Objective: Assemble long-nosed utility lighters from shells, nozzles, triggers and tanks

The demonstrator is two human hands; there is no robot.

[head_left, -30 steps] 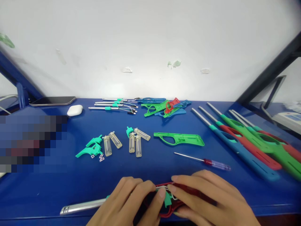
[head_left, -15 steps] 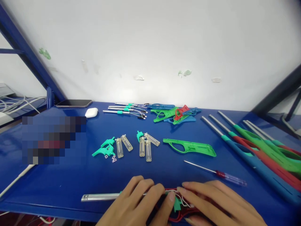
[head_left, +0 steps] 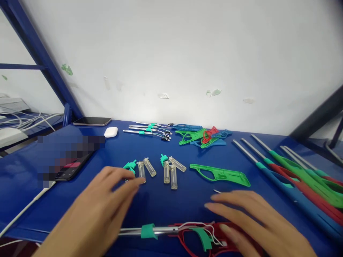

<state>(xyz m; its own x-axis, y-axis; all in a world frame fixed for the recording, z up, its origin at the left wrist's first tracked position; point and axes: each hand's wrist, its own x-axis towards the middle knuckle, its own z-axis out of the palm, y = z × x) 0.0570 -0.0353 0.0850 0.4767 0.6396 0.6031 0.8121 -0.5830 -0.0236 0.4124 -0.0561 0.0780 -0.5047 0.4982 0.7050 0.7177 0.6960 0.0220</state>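
Observation:
My left hand (head_left: 104, 203) stretches forward over the blue table (head_left: 187, 200), fingers apart, its fingertips at the teal trigger parts (head_left: 130, 166) and clear fuel tanks (head_left: 146, 167). It holds nothing. My right hand (head_left: 252, 217) hovers flat and empty above the half-built red lighter (head_left: 198, 235) near the front edge. That lighter has a silver tube, a teal collar and trigger, and loose white wires. The screwdriver (head_left: 217, 191) is mostly hidden under my right hand.
A green shell half (head_left: 221, 174) lies mid-table. Finished long lighters (head_left: 294, 171) lie at the right. Tube-and-wire parts (head_left: 147, 129) and coloured shells (head_left: 203, 136) sit at the back, with an earbud case (head_left: 110, 131) and phones (head_left: 92, 121) at the left.
Both hands have let go of the red lighter. My left hand has reached forward to the teal triggers, my right hand has lifted. The view has shifted left.

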